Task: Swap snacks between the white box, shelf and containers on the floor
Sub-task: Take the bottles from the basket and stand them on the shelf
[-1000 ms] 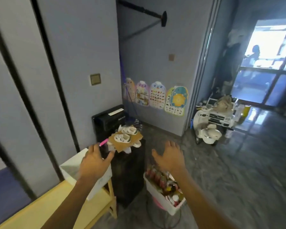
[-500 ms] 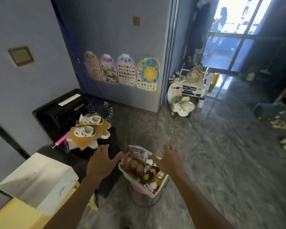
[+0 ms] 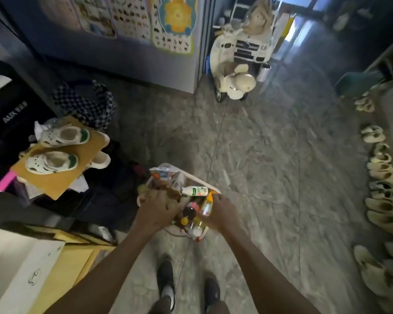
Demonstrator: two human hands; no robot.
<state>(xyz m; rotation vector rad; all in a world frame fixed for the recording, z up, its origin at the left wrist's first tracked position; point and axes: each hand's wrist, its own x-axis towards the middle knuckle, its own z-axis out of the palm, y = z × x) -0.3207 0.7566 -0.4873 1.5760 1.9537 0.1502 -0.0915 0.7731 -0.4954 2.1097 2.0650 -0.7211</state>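
Observation:
A white container (image 3: 192, 176) full of snack packets and small bottles stands on the floor in front of me. My left hand (image 3: 157, 210) is down inside its left half, fingers curled over the packets. My right hand (image 3: 219, 211) rests on its right rim, fingers around a yellow bottle with an orange cap (image 3: 207, 203). A white bottle (image 3: 194, 191) lies across the top of the heap. The white box (image 3: 21, 266) sits on the yellow shelf (image 3: 65, 266) at the lower left. What my left fingers hold is hidden.
A black unit (image 3: 7, 105) at the left carries a cardboard sheet with white child's shoes (image 3: 55, 150). A cream toy scooter (image 3: 234, 80) stands by the wall corner. Several slippers (image 3: 381, 177) line the right side. My feet (image 3: 168, 284) stand just behind the container.
My view has tilted down towards the floor. Both hands have dropped from hovering above the container into it, the left onto the packets and the right onto the yellow bottle.

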